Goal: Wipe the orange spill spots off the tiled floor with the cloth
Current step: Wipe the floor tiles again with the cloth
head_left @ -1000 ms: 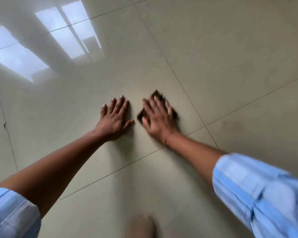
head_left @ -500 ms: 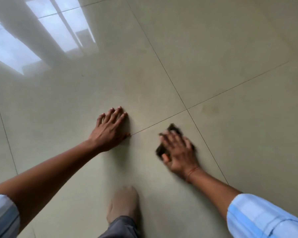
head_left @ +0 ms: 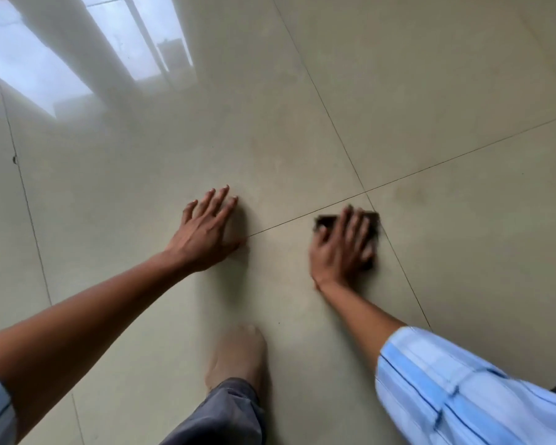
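My right hand (head_left: 342, 248) lies flat on a dark folded cloth (head_left: 326, 221) and presses it onto the beige tiled floor (head_left: 302, 130), just below where two grout lines cross. Most of the cloth is hidden under the palm; its dark edges show at the fingertips. My left hand (head_left: 204, 231) rests flat on the floor with fingers spread, a hand's width to the left of the cloth. A faint yellowish smear (head_left: 411, 194) shows on the tile up and right of the cloth.
My bare foot (head_left: 238, 358) and grey trouser leg (head_left: 222, 415) stand on the floor below the hands. Window light reflects off the glossy tiles (head_left: 135, 43) at the upper left. A small dark chip (head_left: 14, 159) marks a grout line at the far left.
My right hand has slid the cloth to the right and back across the grout line, from beside the left hand to near the tile corner. The foot has come into view.
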`<control>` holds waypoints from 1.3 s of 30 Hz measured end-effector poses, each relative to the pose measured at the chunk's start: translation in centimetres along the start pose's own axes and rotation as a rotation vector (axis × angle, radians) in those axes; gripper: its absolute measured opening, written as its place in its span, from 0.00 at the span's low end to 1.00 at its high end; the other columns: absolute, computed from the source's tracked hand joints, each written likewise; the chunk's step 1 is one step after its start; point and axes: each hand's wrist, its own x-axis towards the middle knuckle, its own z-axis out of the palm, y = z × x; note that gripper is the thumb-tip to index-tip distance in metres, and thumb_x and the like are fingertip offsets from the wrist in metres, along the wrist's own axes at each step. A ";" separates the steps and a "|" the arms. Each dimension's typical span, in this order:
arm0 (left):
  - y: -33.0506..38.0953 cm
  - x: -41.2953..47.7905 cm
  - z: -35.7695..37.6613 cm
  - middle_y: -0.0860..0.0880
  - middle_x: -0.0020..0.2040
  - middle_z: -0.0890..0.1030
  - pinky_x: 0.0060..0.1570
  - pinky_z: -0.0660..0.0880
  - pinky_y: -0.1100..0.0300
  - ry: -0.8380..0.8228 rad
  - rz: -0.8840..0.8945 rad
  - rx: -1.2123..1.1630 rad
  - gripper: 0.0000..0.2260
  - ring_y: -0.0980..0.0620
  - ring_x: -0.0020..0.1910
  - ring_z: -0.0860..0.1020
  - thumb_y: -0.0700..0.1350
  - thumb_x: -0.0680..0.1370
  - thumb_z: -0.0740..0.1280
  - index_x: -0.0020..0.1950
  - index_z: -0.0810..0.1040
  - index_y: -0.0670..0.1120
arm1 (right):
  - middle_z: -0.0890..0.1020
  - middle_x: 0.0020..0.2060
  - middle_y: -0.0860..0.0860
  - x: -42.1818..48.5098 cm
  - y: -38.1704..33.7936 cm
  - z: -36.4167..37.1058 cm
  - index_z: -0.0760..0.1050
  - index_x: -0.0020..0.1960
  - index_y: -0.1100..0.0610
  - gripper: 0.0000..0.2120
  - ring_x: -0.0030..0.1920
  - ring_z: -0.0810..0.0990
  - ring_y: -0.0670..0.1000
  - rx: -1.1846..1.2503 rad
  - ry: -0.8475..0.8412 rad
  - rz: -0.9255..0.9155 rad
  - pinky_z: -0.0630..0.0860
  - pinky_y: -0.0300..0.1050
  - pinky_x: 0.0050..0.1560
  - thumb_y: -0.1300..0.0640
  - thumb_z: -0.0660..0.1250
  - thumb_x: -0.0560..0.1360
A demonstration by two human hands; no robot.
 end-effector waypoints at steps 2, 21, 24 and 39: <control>-2.0 -0.3 -0.8 0.45 0.80 0.50 0.72 0.51 0.44 0.049 -0.116 -0.026 0.35 0.43 0.78 0.50 0.60 0.77 0.62 0.78 0.54 0.47 | 0.62 0.76 0.55 -1.4 -5.4 2.4 0.61 0.76 0.54 0.30 0.77 0.58 0.58 -0.008 -0.074 -0.298 0.54 0.62 0.74 0.47 0.57 0.77; -15.3 4.1 -4.1 0.44 0.78 0.58 0.72 0.52 0.47 0.177 -0.299 -0.061 0.31 0.43 0.77 0.55 0.61 0.78 0.52 0.77 0.59 0.46 | 0.63 0.76 0.53 6.3 -13.0 3.6 0.62 0.76 0.51 0.31 0.77 0.59 0.56 -0.170 -0.223 -0.795 0.59 0.62 0.72 0.44 0.60 0.75; -16.4 7.4 -5.0 0.44 0.78 0.59 0.71 0.53 0.46 0.187 -0.317 -0.079 0.31 0.43 0.76 0.57 0.60 0.78 0.52 0.76 0.61 0.45 | 0.61 0.77 0.55 7.2 -20.7 6.0 0.60 0.77 0.53 0.31 0.77 0.57 0.57 -0.129 -0.173 -0.671 0.51 0.61 0.74 0.45 0.59 0.76; -17.1 8.6 -4.8 0.43 0.75 0.65 0.71 0.56 0.48 0.279 -0.335 -0.053 0.24 0.44 0.74 0.63 0.50 0.80 0.53 0.74 0.64 0.42 | 0.50 0.79 0.51 21.8 -30.9 6.9 0.49 0.79 0.50 0.31 0.79 0.47 0.53 -0.225 -0.187 -0.620 0.45 0.54 0.75 0.42 0.53 0.80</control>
